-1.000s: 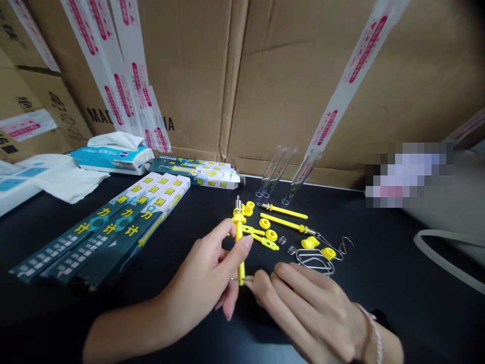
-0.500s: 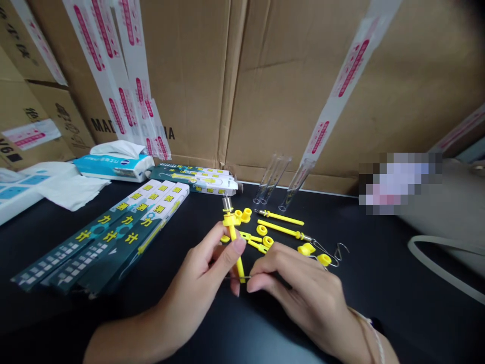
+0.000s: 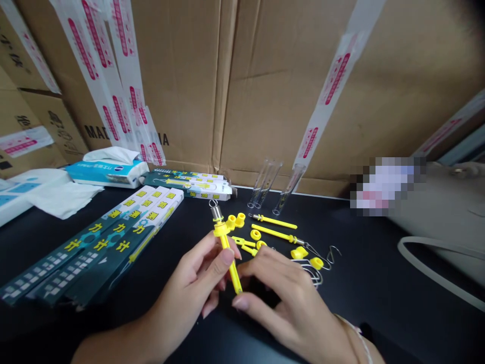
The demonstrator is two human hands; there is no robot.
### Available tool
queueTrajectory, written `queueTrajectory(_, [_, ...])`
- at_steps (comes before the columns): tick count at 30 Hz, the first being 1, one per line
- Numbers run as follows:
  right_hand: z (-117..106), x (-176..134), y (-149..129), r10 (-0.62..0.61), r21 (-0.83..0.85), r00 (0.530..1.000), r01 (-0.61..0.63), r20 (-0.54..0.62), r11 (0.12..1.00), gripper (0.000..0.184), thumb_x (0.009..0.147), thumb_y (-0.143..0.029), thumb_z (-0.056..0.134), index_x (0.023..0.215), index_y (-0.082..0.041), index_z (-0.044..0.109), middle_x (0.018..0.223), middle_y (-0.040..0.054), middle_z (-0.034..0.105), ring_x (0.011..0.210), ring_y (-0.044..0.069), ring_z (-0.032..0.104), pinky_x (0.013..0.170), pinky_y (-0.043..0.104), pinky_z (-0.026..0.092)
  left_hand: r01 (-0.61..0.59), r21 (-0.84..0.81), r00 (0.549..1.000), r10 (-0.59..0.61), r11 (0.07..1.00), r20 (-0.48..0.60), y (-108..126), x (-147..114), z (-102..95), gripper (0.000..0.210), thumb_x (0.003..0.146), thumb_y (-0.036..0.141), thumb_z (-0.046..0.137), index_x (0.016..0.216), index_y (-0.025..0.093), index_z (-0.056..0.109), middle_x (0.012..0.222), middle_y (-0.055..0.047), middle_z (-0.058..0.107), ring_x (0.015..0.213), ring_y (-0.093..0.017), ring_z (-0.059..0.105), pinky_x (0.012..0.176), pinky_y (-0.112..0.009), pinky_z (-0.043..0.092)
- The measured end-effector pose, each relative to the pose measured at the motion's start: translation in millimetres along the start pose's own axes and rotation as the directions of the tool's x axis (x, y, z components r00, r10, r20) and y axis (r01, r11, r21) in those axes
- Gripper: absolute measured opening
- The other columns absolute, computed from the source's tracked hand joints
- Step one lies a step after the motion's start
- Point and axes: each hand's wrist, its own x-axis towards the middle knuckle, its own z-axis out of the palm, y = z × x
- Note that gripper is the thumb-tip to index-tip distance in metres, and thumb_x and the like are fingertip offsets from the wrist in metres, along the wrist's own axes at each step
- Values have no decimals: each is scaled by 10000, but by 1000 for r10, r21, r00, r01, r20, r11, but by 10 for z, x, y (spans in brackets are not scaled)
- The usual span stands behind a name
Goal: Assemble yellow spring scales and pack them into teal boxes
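My left hand (image 3: 206, 275) pinches the yellow rod of a spring scale (image 3: 225, 245) between thumb and fingers. The rod stands tilted, with a metal cap and wire loop at its upper end and a yellow collar below the cap. Around the rod's lower end, my right hand (image 3: 282, 293) has its thumb and forefinger closed in, the thumb touching the tip. Its other fingertips are hidden. Just beyond my hands lie another yellow rod with a hook (image 3: 275, 233), a shorter yellow rod (image 3: 278, 222), a yellow ring (image 3: 255, 235) and yellow caps (image 3: 240, 220).
Clear tubes (image 3: 288, 189) stand at the back before a large cardboard box (image 3: 182, 81). Wire hooks (image 3: 312, 273) lie right of my hands. Printed spring scale boxes (image 3: 113, 237) and a tissue pack (image 3: 108, 172) are on the left. A grey bag (image 3: 447, 217) sits at right.
The rod's lower end has swung a little toward me. My right thumb and forefinger, pinching a thin metal piece at that end before, have spread wider around it; the metal piece no longer shows.
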Motion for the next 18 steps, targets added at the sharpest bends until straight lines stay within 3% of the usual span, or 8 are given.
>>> queueTrajectory(4, [11, -5, -9, 2, 90, 988, -16, 155, 996, 266, 1015, -271, 609, 792, -175, 718, 758, 29, 720, 721, 149, 649, 712, 258, 507, -6, -28, 1000, 5, 1000, -6, -20, -3, -10, 508, 813, 685, 713, 925, 197, 633, 665, 54, 475, 520, -79, 405, 347, -100, 363])
queueTrajectory(8, [8, -9, -35, -3, 223, 982, -39, 188, 974, 262, 996, -197, 617, 771, -138, 737, 719, 40, 729, 681, 137, 662, 670, 230, 512, -20, -12, 1000, 21, 1000, 13, -17, 14, -15, 490, 800, 655, 747, 925, 187, 668, 691, 51, 508, 481, -61, 404, 344, -116, 355])
queueTrajectory(11, [-15, 13, -66, -21, 309, 978, -45, 206, 950, 291, 1008, -185, 598, 762, -132, 743, 775, 52, 764, 753, 138, 709, 731, 216, 536, -1, 28, 1000, 0, 1000, 31, -10, 32, -24, 441, 839, 591, 742, 976, 175, 695, 701, 43, 551, 459, -53, 433, 375, -143, 360])
queueTrajectory(14, [-23, 18, -67, -27, 338, 982, -38, 185, 940, 323, 1041, -235, 556, 806, -141, 756, 866, 59, 781, 859, 144, 736, 808, 215, 546, 2, 46, 1000, -3, 999, 20, -1, 54, -41, 421, 852, 511, 759, 1073, 156, 717, 761, 4, 645, 514, -71, 482, 474, -186, 417])
queueTrajectory(18, [-38, -16, -28, 15, 94, 1000, -16, 16, 995, 376, 1048, -224, 524, 732, -148, 713, 668, 25, 692, 630, 130, 659, 644, 233, 505, 27, -12, 1000, -27, 1000, -6, 7, 80, -69, 589, 830, 443, 796, 1315, 153, 628, 905, -72, 766, 661, -124, 553, 664, -248, 477])
